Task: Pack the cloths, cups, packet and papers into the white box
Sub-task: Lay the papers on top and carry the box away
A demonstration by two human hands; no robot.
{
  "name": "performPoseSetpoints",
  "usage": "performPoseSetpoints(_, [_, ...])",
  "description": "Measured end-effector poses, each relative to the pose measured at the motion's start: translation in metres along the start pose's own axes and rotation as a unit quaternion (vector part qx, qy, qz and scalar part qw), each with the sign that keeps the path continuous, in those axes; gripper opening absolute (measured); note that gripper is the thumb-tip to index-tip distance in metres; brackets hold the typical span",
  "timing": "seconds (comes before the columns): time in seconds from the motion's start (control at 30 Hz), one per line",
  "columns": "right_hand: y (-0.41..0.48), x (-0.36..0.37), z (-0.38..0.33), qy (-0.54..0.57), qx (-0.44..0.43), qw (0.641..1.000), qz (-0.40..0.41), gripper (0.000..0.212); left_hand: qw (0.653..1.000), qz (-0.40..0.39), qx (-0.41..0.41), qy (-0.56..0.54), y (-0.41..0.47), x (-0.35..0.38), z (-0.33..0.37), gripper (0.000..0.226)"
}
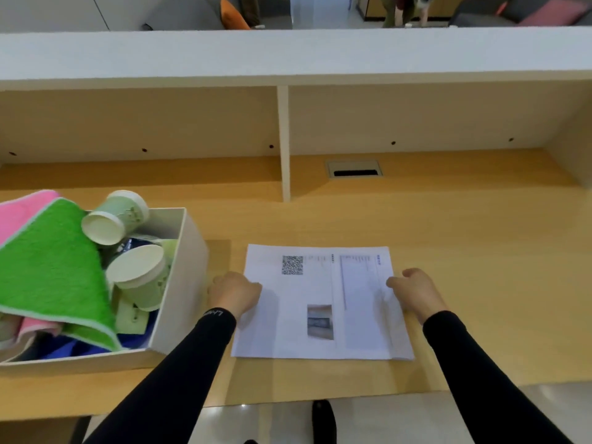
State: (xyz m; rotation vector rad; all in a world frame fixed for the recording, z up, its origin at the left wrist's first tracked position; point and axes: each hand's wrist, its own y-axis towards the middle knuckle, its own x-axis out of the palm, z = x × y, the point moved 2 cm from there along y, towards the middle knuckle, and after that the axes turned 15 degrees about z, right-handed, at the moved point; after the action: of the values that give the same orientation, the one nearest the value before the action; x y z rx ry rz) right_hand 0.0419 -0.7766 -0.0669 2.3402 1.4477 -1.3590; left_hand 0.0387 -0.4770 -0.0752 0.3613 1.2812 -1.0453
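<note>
Hands: two, bare below black sleeves. The left hand (235, 293) is curled, knuckles up, its fingers on the left edge of the papers (320, 302); the right hand (416, 291) is curled the same way on their right edge. Whether either actually pinches the sheets I cannot tell; the fingertips are hidden.
Papers: a flat white stack on the wooden desk (464, 251), lying between the two hands; the exact number of sheets is unclear, though edges splay under the right fingers. The top sheet is printed with one QR code, one small photo and columns of blurred text.
White box (189, 277): one, rectangular, stiff-walled, open-topped, just left of the left hand's fingers.
Cups (137, 277): at least three pale green paper cups with white rims, tipped on their sides inside the box.
Cloths: one green cloth (51, 267), fuzzy terry with pale edging, draped over the box's contents; one pink cloth (19, 213) beneath it; something dark blue at the bottom, unclear.
Packet: cannot tell.
</note>
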Motion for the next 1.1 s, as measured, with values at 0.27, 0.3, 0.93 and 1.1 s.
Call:
performPoseSetpoints(0.27, [0.018, 0.007, 0.016, 0.024, 0.062, 0.997, -0.037, 0.015, 0.975, -0.03, -0.095, -0.201, -0.005, 0.023, 0.003, 0.024])
performPoseSetpoints(0.3, [0.02, 0.007, 0.017, 0.029, 0.063, 0.997, -0.039, 0.013, 0.964, -0.033, -0.113, -0.239, -0.005, 0.023, 0.002, 0.023])
performPoseSetpoints(0.93, [0.013, -0.025, -0.049, 0.124, -0.115, 0.981, -0.09, 0.021, 0.921, -0.022, -0.067, -0.383, -0.032, -0.015, 0.033, 0.015])
performPoseSetpoints(1.1, [-0.004, -0.044, -0.101, 0.172, -0.17, 0.967, -0.081, 0.014, 0.903, 0.115, 0.054, -0.41, -0.044, -0.11, 0.047, 0.012])
